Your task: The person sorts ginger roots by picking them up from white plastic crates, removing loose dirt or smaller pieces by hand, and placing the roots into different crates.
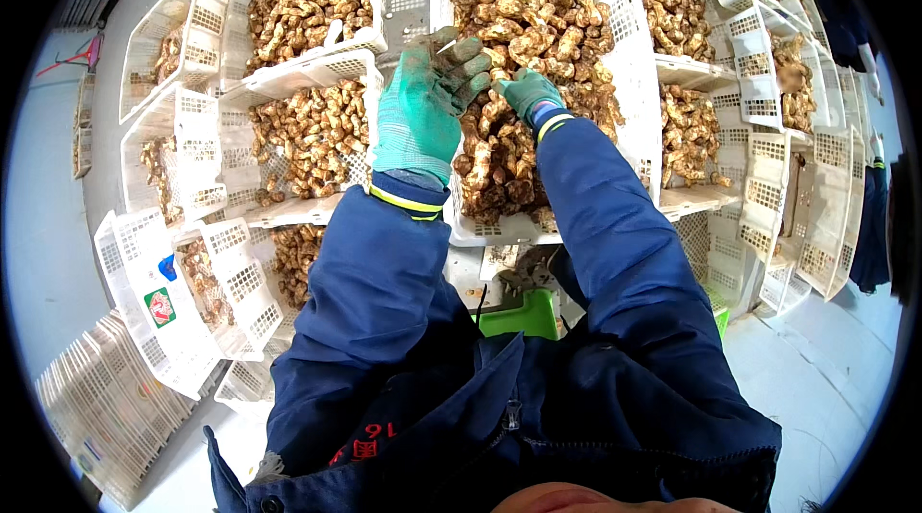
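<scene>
A large white plastic crate [642, 81] stands in front of me, heaped with brown, soil-stained mushrooms [504, 162] with thick stems. Over its left side is my left hand [423, 105] in a green knitted glove with dark, dirty fingertips. Its fingers curl inward, and a thin pale sliver shows between them; what it belongs to I cannot make out. My right hand [531, 95], also gloved in green, is just right of the left one, low over the heap. Its fingers are drawn together among the mushrooms, and their tips are partly hidden.
More white crates of mushrooms surround the middle one, such as a left crate [370, 81] and a right crate [706, 196]. A white-handled tool [333, 34] lies in the upper left crate. Stacked crates [110, 407] stand at lower left. A green stool [523, 319] is below.
</scene>
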The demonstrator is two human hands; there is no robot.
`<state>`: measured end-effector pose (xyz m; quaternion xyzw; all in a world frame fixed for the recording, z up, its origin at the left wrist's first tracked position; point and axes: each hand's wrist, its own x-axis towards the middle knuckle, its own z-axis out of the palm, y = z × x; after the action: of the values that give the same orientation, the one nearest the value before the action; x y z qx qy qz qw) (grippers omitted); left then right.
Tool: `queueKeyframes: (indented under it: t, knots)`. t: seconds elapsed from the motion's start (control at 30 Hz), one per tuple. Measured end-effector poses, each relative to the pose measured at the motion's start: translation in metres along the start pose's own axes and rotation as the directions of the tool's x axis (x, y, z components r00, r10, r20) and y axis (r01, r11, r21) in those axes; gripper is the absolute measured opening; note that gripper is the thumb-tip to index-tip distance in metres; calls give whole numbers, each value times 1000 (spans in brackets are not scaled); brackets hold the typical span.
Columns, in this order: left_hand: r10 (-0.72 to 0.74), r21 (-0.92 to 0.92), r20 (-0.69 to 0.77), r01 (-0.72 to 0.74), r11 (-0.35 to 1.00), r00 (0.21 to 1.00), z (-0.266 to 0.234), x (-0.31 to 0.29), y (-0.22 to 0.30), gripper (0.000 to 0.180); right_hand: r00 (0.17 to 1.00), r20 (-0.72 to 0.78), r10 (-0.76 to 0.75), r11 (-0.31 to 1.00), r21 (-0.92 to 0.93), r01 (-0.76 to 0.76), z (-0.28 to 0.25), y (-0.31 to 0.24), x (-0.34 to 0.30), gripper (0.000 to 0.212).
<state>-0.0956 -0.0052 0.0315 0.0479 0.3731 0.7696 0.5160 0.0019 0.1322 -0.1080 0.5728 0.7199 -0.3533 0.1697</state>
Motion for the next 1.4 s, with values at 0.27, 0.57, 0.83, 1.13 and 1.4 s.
queueKeyframes:
  t: [0.27,0.57,0.83,1.13,1.4]
  knots:
    - [-30,140,-92,43,989,995,2,6,-5,39,912,-158,-378,562,743,362,-12,68,-14,26]
    - [-309,336,480,153,929,821,53,-46,-28,44,723,-15,-691,-148,982,-120,-92,68,-187,45]
    - [-91,481,332,-85,873,939,36,-35,-58,50,761,-22,-648,-5,1000,25,-73,68,-198,43]
    - [-308,407,379,142,902,872,41,-40,-41,46,759,28,-650,-102,987,-125,-78,83,-193,43]
    - [141,200,240,-191,961,960,6,-7,16,42,943,-234,-239,494,807,325,-91,82,-168,38]
